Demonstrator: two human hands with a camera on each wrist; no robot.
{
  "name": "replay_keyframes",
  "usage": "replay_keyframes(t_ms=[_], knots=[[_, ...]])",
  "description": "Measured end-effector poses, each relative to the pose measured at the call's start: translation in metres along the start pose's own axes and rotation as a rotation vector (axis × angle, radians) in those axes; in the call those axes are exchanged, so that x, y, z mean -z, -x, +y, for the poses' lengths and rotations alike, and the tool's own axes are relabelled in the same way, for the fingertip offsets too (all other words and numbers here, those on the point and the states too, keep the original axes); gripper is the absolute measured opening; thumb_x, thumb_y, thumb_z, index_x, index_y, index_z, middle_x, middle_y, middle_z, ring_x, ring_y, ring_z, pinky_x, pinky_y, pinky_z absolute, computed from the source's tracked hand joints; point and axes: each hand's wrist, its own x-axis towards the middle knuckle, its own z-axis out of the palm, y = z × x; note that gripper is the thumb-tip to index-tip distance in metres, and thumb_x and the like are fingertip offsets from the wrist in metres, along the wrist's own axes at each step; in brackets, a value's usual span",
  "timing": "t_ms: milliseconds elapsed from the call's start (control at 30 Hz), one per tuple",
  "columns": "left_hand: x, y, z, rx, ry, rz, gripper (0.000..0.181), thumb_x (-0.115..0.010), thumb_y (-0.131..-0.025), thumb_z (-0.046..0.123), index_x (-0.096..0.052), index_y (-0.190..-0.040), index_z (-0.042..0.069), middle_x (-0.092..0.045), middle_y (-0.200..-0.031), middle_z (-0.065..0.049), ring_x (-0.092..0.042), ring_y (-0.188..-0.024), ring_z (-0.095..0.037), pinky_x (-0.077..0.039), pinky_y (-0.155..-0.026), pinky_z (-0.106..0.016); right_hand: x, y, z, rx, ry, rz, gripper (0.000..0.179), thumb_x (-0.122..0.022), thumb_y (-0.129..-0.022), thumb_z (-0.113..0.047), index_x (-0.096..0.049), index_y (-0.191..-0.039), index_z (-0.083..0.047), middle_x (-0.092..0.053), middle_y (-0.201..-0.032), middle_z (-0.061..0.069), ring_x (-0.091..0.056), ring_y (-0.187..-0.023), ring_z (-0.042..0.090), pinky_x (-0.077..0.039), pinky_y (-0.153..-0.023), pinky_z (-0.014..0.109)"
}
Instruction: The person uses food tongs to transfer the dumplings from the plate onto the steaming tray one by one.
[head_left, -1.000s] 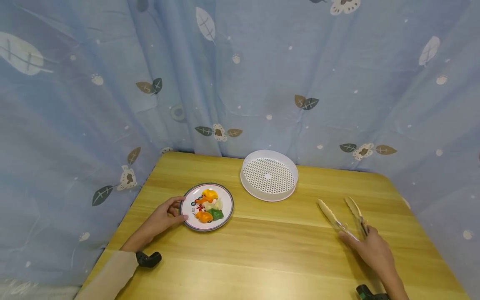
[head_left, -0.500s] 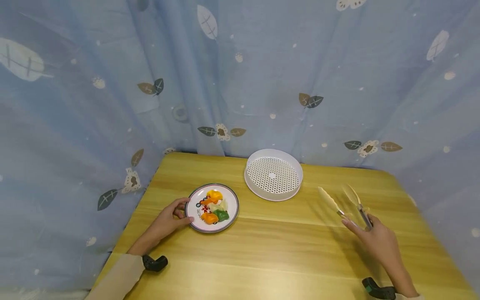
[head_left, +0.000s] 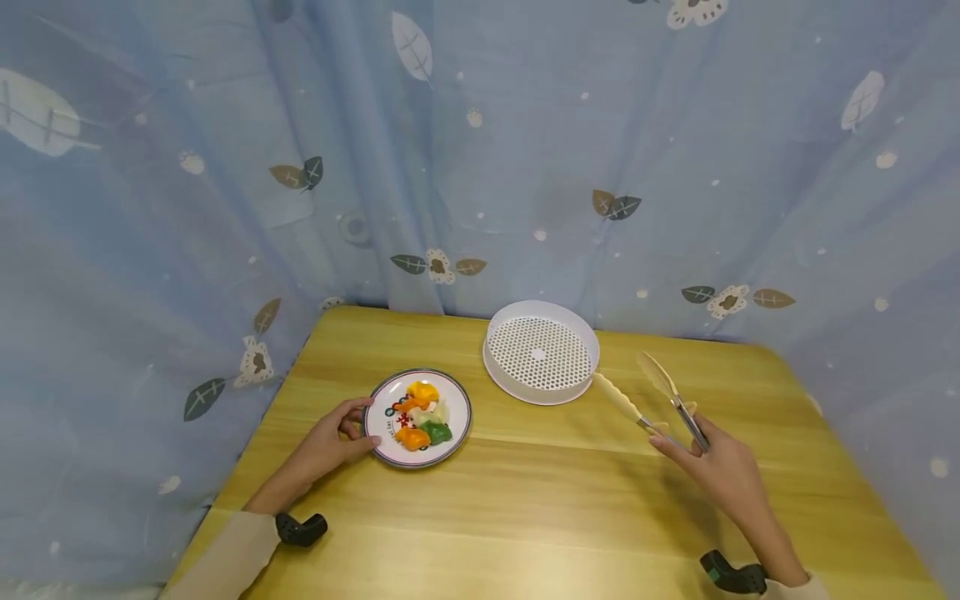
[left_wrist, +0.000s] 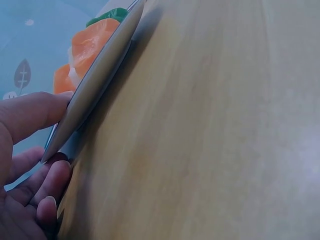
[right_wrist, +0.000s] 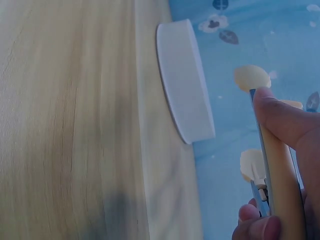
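Observation:
My left hand grips the left rim of a round white plate with dark edge rings, thumb on top and fingers under it, as the left wrist view shows. Several orange, yellow, pale and green dumpling-like pieces lie on the plate. In my right hand is a pair of tongs with cream scalloped tips, its arms spread apart and nothing between them. The tips point forward and left, held above the table beside the white perforated steamer tray.
The wooden table reaches back to a blue patterned curtain that hangs behind it and along both sides. The steamer tray stands near the back edge, right of the plate, its side wall showing in the right wrist view.
My right hand has lifted the tongs and carried them left and forward toward the steamer tray. The left hand keeps its grip on the plate, which stays in place.

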Motion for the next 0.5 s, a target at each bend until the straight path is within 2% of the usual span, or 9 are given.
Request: replay_keyframes(t_ms=[167, 500], knots=[[0.000, -0.002, -0.001, 0.012, -0.001, -0.010, 0.070, -0.083, -0.089, 0.026, -0.049, -0.148, 0.013, -0.055, -0.125, -0.014, -0.051, -0.093, -0.025, -0.044, -0.077, -0.030, -0.006, 0.001, -0.008, 0.037, 0.001, -0.006, 0.096, -0.068, -0.092, -0.061, -0.042, -0.149, 0.012, -0.052, -0.071, 0.003, -0.041, -0.054, 0.019, -0.033, -0.050, 0.032], [0.001, 0.000, 0.006, 0.019, 0.003, -0.004, 0.069, -0.083, -0.090, 0.024, -0.048, -0.149, 0.012, -0.054, -0.126, -0.015, -0.050, -0.093, -0.025, -0.043, -0.077, -0.031, -0.017, -0.004, -0.025, 0.147, -0.020, 0.042, 0.093, -0.076, -0.088, -0.057, -0.048, -0.146, 0.010, -0.052, -0.072, 0.000, -0.042, -0.055, 0.016, -0.035, -0.050, 0.031]])
